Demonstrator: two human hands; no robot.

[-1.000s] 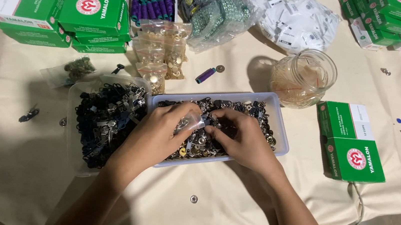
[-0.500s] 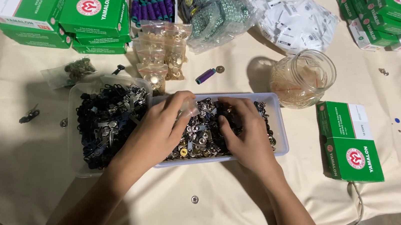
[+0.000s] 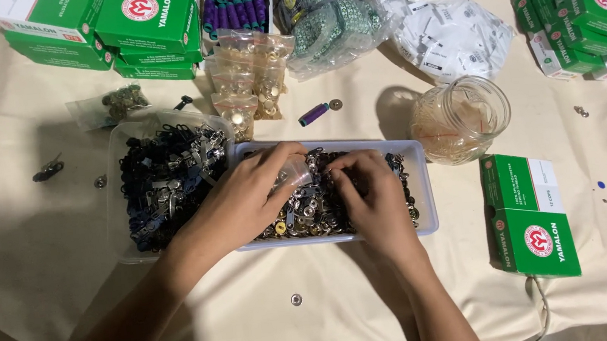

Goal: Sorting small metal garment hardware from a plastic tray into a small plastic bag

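Since 0.5 s ago, both hands drew together over the white tray [image 3: 423, 202] of metal fasteners [image 3: 316, 211]; left hand [image 3: 246, 200] pinches a small clear bag [image 3: 294, 170]; right hand [image 3: 371, 197] fingertips pressed together, picking; best keep the bag's mouth close above the tray.

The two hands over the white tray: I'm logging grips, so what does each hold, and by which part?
The left hand pinches a small clear plastic bag near its mouth. The right hand digs its fingertips into the metal pieces in the tray; a hold cannot be told.
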